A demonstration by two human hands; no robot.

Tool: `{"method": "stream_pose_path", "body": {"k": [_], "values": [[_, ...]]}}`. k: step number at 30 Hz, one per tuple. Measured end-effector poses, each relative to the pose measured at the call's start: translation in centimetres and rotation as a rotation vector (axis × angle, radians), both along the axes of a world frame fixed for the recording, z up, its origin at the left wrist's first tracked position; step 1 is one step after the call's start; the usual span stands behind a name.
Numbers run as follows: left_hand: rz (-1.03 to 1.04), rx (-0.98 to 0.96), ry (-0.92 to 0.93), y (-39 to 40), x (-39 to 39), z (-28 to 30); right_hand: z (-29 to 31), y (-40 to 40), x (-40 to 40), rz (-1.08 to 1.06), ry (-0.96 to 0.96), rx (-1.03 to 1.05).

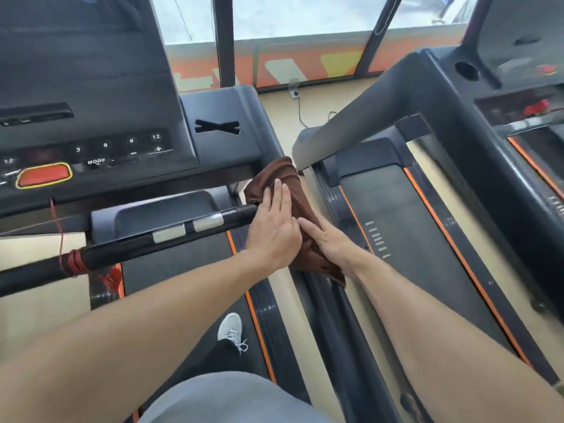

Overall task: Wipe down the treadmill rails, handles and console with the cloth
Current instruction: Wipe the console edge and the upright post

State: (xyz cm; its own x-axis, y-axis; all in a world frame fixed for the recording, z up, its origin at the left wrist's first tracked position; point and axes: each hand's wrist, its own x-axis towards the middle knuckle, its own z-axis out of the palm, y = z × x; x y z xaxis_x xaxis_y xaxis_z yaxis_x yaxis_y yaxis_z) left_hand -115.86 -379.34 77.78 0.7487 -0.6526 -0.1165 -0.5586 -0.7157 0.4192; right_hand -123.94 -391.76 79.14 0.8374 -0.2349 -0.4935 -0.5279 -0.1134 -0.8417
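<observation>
A brown cloth [285, 177] is draped over the right side rail of the treadmill, where the rail meets the console arm [232, 108]. My left hand [273, 228] lies flat on the cloth with its fingers straight, at the right end of the black front handlebar [137, 247]. My right hand [331, 244] rests on the lower part of the cloth with its index finger straight; my left hand hides its other fingertips. The dark console [91, 96], with number keys and a red stop button [44, 175], sits at upper left.
A red safety cord [74, 261] is wound round the handlebar at left. Silver grip sensors [169, 233] sit on the bar. A second treadmill [396, 209] stands close on the right, its upright [360, 114] near the cloth. My white shoe [230, 329] is on the belt.
</observation>
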Motion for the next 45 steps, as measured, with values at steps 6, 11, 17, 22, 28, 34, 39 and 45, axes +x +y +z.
{"method": "stream_pose_path", "body": {"k": [6, 11, 17, 22, 28, 34, 39, 45], "values": [[0.187, -0.221, 0.388, 3.0, -9.7, -0.2, -0.9, 1.4, -6.5, 0.114, 0.046, -0.264], [0.568, -0.679, 0.973, 3.5, -14.3, -2.9, -1.0, 3.7, -9.3, 0.179, 0.01, -0.644], [0.632, -0.857, 1.198, 1.6, -11.4, -3.6, -1.7, 4.8, -6.8, 0.196, -0.032, -0.906], [0.677, -0.86, 1.353, 1.0, -6.5, -4.8, -2.1, 4.6, -1.4, 0.239, -0.069, -1.096], [0.738, -1.032, 1.533, 0.4, -1.9, -5.2, -1.3, 2.2, 7.1, 0.594, -0.254, -1.174], [0.823, -0.955, 1.39, -0.1, -2.5, -6.8, -0.2, 0.6, 10.8, 0.823, -0.318, -1.18], [0.849, -0.817, 1.307, -0.3, -3.8, -5.3, -0.1, 1.7, 8.9, 0.566, -0.241, -1.058], [0.766, -0.829, 1.32, 1.0, -9.1, -3.5, -0.5, 2.2, 1.2, 0.213, -0.1, -0.714]]}}
